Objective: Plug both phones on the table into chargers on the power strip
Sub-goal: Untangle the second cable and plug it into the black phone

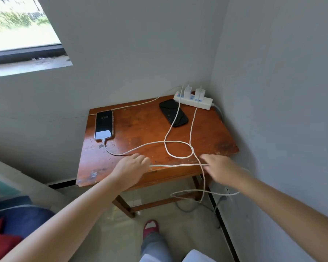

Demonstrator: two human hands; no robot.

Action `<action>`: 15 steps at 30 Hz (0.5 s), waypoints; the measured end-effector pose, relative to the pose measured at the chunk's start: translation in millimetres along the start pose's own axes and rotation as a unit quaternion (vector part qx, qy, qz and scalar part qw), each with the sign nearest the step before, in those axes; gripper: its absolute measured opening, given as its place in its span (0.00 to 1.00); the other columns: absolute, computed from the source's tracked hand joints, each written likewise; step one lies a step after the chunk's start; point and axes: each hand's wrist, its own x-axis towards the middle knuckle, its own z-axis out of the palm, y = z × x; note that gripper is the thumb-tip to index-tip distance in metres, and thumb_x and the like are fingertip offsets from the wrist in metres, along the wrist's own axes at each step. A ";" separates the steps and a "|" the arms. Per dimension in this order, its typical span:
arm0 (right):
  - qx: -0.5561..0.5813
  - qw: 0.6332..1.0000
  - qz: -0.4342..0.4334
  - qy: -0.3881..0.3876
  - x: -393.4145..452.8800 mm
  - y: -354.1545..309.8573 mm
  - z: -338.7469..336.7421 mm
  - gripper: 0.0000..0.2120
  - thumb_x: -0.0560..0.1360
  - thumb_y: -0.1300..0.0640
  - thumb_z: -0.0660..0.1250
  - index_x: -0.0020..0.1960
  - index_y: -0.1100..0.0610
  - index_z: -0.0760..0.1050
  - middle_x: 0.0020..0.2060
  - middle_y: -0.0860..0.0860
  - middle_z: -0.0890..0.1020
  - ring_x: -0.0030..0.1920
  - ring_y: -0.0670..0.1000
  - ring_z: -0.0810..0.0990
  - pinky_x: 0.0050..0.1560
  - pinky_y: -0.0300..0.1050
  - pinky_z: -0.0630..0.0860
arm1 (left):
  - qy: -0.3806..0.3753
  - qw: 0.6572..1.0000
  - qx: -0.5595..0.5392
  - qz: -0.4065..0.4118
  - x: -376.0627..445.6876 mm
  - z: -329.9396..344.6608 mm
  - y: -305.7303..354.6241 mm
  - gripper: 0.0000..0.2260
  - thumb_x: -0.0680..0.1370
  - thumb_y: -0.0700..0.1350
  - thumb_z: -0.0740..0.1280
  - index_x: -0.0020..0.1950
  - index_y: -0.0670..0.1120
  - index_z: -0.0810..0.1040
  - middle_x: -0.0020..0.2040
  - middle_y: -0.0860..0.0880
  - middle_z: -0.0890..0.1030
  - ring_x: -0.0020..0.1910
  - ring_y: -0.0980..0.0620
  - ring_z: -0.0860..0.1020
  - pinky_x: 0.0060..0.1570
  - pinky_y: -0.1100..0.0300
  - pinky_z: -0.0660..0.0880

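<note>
A phone with a lit screen (104, 127) lies at the table's left, a white cable (140, 146) plugged into its near end. A dark phone (173, 112) lies at the back right with a second white cable (175, 118) draped over it. A white power strip (193, 100) in the far right corner carries two white chargers (187, 91). My left hand (131, 167) and my right hand (219, 167) are at the table's front edge, each pinching a stretch of white cable (178, 165) held taut between them. Cable loops hang below the edge (203, 193).
The small wooden table (140, 121) stands in a wall corner, with a window at upper left. A grey lead (219, 112) leaves the strip down the right wall. My foot in a red slipper (150, 226) is on the tiled floor; blue and red fabric lies lower left.
</note>
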 end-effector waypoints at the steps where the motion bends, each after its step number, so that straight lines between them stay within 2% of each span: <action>1: 0.083 0.996 -0.039 -0.008 3.6 -23.8 0.1 0.16 0.80 0.58 0.56 0.67 0.59 0.65 0.56 0.55 0.79 0.52 0.55 0.79 0.51 0.48 0.77 | 0.026 0.999 -0.007 0.026 9.8 -5.9 11.8 0.13 0.80 0.40 0.56 0.64 0.42 0.68 0.61 0.46 0.76 0.59 0.48 0.73 0.57 0.58 0.72; 2: 0.151 0.986 -0.075 -0.018 8.4 -43.8 1.4 0.16 0.80 0.59 0.57 0.67 0.59 0.65 0.52 0.54 0.80 0.47 0.53 0.79 0.47 0.45 0.77 | 0.051 0.998 -0.015 0.045 20.7 -10.2 22.5 0.12 0.80 0.41 0.56 0.63 0.43 0.68 0.61 0.46 0.76 0.59 0.48 0.73 0.57 0.58 0.71; 4: 0.203 0.975 -0.093 -0.005 19.6 -56.6 -0.3 0.12 0.81 0.59 0.56 0.61 0.61 0.70 0.42 0.56 0.80 0.35 0.51 0.76 0.35 0.41 0.72 | 0.068 0.997 -0.005 0.043 38.4 -18.7 29.0 0.12 0.80 0.42 0.57 0.63 0.43 0.68 0.61 0.46 0.75 0.60 0.48 0.73 0.58 0.57 0.70; 6: 0.168 0.985 -0.028 0.025 22.9 -29.7 -6.4 0.11 0.81 0.59 0.53 0.51 0.63 0.72 0.32 0.55 0.76 0.31 0.53 0.74 0.31 0.44 0.67 | 0.058 0.998 -0.004 0.007 42.4 -19.5 12.9 0.13 0.79 0.39 0.59 0.63 0.43 0.68 0.61 0.46 0.75 0.60 0.48 0.72 0.59 0.57 0.70; 8: 0.103 0.993 0.047 0.012 17.1 5.1 -5.1 0.12 0.82 0.58 0.51 0.45 0.61 0.69 0.30 0.51 0.72 0.34 0.54 0.75 0.31 0.41 0.64 | 0.017 0.999 -0.025 -0.014 42.0 -12.5 -6.2 0.11 0.78 0.38 0.58 0.61 0.43 0.70 0.58 0.46 0.76 0.56 0.49 0.73 0.56 0.59 0.71; 10: 0.088 0.994 0.070 -0.004 16.4 16.0 -4.5 0.11 0.81 0.57 0.52 0.49 0.60 0.71 0.36 0.54 0.77 0.40 0.57 0.79 0.35 0.43 0.67 | -0.041 0.998 -0.046 0.001 49.5 -7.7 -11.1 0.10 0.78 0.37 0.59 0.59 0.42 0.70 0.55 0.46 0.77 0.52 0.49 0.75 0.49 0.59 0.73; 11: 0.123 0.990 0.065 0.003 21.7 12.2 -4.6 0.10 0.81 0.58 0.54 0.54 0.61 0.72 0.38 0.55 0.79 0.40 0.55 0.78 0.37 0.43 0.69 | -0.057 0.997 -0.049 0.021 58.0 -7.7 -9.0 0.10 0.78 0.37 0.59 0.59 0.42 0.71 0.53 0.47 0.78 0.51 0.48 0.76 0.47 0.58 0.74; 13: 0.230 0.972 0.053 0.001 40.2 -2.2 -5.1 0.11 0.79 0.60 0.58 0.59 0.61 0.72 0.34 0.52 0.78 0.34 0.49 0.74 0.36 0.40 0.69 | -0.059 0.993 -0.094 0.046 80.8 -8.6 -6.0 0.08 0.79 0.40 0.58 0.56 0.42 0.72 0.45 0.50 0.77 0.50 0.45 0.77 0.43 0.56 0.73; 15: 0.292 0.955 0.048 -0.025 65.8 -11.2 -12.1 0.10 0.79 0.59 0.60 0.57 0.61 0.74 0.29 0.47 0.72 0.29 0.44 0.69 0.31 0.33 0.65 | -0.045 0.987 -0.135 0.077 107.5 -15.7 -7.9 0.09 0.81 0.46 0.54 0.51 0.44 0.73 0.41 0.51 0.76 0.51 0.43 0.77 0.41 0.57 0.69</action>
